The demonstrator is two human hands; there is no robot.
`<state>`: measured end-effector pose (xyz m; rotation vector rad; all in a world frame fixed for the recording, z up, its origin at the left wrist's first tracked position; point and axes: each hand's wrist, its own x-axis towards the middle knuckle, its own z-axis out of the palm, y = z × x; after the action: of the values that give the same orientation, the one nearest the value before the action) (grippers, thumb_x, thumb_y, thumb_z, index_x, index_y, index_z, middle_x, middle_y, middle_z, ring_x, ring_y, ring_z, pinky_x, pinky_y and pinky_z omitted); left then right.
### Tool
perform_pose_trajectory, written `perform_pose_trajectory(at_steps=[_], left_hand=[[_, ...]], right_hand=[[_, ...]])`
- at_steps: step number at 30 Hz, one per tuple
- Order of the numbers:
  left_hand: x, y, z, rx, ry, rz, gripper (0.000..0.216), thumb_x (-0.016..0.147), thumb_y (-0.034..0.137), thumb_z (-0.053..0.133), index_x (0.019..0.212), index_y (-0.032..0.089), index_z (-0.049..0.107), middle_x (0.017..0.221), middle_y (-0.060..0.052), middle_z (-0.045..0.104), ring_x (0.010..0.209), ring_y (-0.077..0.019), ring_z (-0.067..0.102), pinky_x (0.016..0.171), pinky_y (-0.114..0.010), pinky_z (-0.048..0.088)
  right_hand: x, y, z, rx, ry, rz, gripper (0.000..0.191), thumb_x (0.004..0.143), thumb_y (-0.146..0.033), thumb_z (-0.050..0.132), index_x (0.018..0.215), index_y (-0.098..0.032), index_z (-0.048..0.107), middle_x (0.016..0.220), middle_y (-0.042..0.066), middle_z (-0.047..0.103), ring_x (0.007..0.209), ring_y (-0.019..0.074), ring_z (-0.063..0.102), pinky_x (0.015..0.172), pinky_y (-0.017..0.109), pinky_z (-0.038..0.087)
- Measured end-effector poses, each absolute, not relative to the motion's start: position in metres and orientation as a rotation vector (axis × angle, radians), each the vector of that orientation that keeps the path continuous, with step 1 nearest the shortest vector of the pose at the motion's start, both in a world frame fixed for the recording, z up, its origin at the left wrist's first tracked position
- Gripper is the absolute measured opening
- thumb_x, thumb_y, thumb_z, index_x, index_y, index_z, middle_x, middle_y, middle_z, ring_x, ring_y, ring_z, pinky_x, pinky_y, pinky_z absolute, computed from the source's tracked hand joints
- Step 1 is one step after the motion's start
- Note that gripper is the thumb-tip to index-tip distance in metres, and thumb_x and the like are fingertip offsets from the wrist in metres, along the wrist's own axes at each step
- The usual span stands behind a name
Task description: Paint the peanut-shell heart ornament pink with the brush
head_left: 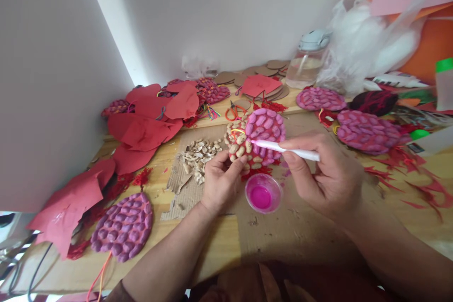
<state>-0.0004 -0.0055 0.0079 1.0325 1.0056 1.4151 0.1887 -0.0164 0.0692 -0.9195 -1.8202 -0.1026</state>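
Note:
My left hand [223, 177] grips the lower left edge of a red craft piece covered with peanut shells [266, 127]. Its right part is painted pink, while the shells on the left are bare tan. Between the fingers and thumb of my right hand [320, 172] is a white paintbrush [293, 149]. The brush's pink tip touches the piece near the border of painted and bare shells. Just below the piece stands a small clear cup of magenta paint [262, 194]. Part of the piece's lower left is hidden behind my left fingers.
Broken peanut shells [200, 155] lie on cardboard [276, 231] left of my hands. Orange-handled pliers [235, 111] rest behind. Red paper shapes [141, 122] crowd the left, a finished pink piece [123, 226] the front left. At right are more pink pieces [368, 130] and a glass jar [305, 68].

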Motion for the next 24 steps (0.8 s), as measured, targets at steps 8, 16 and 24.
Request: perform_pose_trajectory(at_steps=[8,16,24], left_hand=[[0.000,-0.006,0.007,1.069,1.036,1.379,0.024,0.078,0.035,0.084,0.088,0.015,0.074,0.070,-0.001,0.068,0.061,-0.0121,0.060,0.061,-0.025,0.054],[-0.001,-0.004,0.003,1.010,0.994,1.410,0.021,0.078,0.033,0.084,0.087,0.016,0.073,0.069,-0.001,0.068,0.060,-0.0108,0.060,0.061,-0.023,0.053],[0.000,-0.007,0.006,1.042,0.991,1.370,0.023,0.078,0.033,0.084,0.090,0.016,0.075,0.073,-0.001,0.069,0.061,-0.0112,0.060,0.061,-0.024,0.053]], right_hand=[[0.189,-0.015,0.070,-0.948,-1.845,-0.121,0.012,0.092,-0.017,0.061,0.101,-0.024,0.064,0.083,0.001,0.073,0.076,0.0176,0.070,0.070,0.030,0.057],[0.191,-0.016,0.069,-1.012,-1.756,0.043,0.009,0.091,-0.021,0.067,0.099,-0.023,0.068,0.082,0.000,0.073,0.066,0.0134,0.066,0.058,0.025,0.051],[0.194,-0.006,0.060,-1.028,-1.633,0.103,0.009,0.091,-0.028,0.069,0.098,-0.022,0.068,0.075,-0.001,0.068,0.054,0.0110,0.056,0.049,0.025,0.046]])
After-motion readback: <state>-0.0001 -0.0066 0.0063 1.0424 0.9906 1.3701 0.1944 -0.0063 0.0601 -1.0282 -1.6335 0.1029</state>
